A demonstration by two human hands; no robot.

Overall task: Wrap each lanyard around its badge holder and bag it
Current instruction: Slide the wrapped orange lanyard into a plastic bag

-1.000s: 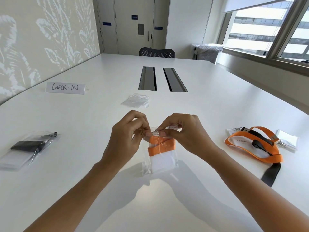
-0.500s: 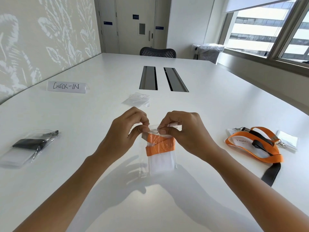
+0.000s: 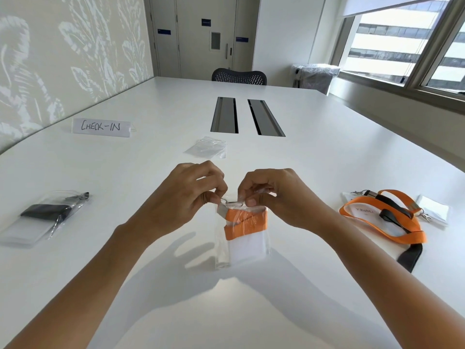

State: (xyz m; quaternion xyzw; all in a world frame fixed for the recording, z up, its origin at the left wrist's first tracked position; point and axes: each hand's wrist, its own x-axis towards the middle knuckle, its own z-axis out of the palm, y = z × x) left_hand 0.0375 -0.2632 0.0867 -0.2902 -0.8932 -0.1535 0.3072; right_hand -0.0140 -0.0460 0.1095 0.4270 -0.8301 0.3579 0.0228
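1. Left hand (image 3: 186,200) and right hand (image 3: 274,197) each pinch the top of one clear bag (image 3: 221,248) over the table (image 3: 327,159).
2. Inside it: one badge holder (image 3: 247,250), orange lanyard (image 3: 245,224) wrapped round.
3. One filled bag (image 3: 32,222) left; two loose lanyards (image 3: 402,236) right.

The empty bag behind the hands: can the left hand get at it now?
Probably not yet: the left hand pinches the held bag. Nothing lies between it and the empty bag, so once freed, likely yes.

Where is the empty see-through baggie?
In the head view, the empty clear bag lies on the white table near the middle, just beyond the left hand and in front of the two grey slots.
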